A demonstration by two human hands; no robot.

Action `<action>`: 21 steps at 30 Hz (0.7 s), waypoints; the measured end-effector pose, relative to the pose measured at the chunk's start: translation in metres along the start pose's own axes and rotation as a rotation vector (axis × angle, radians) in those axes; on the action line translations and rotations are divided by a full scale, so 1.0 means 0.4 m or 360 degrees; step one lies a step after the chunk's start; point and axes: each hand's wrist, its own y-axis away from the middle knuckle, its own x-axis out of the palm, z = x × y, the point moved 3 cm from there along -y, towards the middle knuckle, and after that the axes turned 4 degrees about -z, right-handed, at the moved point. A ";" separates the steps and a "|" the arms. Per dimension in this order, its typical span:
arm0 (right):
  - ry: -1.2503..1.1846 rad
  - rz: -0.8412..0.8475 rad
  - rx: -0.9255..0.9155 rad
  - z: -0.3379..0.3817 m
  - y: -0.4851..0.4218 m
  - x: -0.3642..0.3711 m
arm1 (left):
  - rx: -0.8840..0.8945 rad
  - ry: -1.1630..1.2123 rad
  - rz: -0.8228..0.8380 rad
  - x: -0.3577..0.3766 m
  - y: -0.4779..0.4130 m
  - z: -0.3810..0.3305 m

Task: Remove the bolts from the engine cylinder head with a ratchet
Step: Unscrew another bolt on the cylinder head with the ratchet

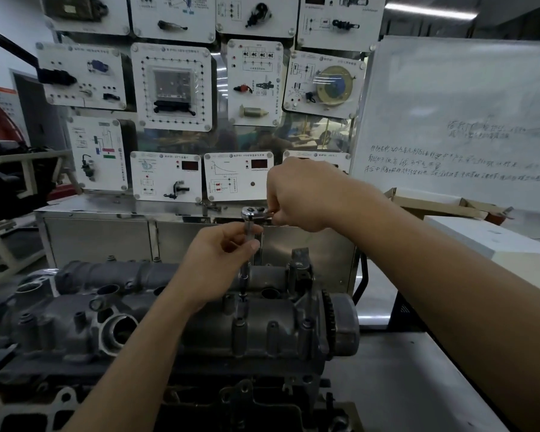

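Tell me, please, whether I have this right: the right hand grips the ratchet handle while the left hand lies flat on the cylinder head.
Not quite: in the head view the left hand pinches the extension bar just under the ratchet, above the cylinder head, rather than lying flat on it. The right hand does grip the ratchet handle.

My right hand (296, 194) grips the ratchet (256, 213); my left hand (222, 260) pinches its extension (247, 269) above the cylinder head (175, 313).
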 end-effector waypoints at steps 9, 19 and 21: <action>-0.1010 0.0326 -0.0193 0.011 -0.005 0.092 | 0.0016 0.0130 0.0117 0.007 0.007 -0.004; -0.0596 0.0122 -0.0045 -0.053 0.004 0.070 | 0.0138 -0.0036 -0.0168 0.000 0.011 -0.009; -0.0532 0.0162 -0.0053 -0.051 0.007 0.055 | 0.0169 -0.0091 -0.0204 0.004 0.010 -0.010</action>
